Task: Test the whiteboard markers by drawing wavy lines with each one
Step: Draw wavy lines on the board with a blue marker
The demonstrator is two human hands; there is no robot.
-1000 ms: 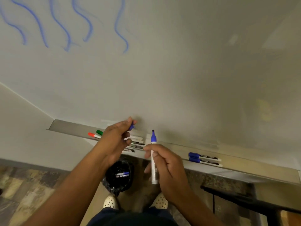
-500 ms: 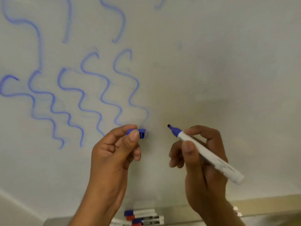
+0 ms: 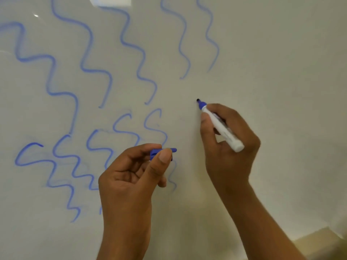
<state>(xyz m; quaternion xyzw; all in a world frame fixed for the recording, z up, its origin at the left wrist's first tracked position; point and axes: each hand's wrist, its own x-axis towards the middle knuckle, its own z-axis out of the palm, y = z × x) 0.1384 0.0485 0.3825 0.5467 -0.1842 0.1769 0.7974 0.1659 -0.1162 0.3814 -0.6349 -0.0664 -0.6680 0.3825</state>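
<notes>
Blue wavy lines fill the left of the whiteboard, several cut off at the top edge and some hidden behind the left hand, which pinches a blue cap between thumb and forefinger. Further right, the right hand grips the uncapped marker, fingers curled round its barrel, tip at the board; whether it touches is unclear.

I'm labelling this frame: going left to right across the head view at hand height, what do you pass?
Blue wavy lines → left hand → blue cap pinched in its fingers → marker → right hand gripping it → bare whiteboard.
</notes>
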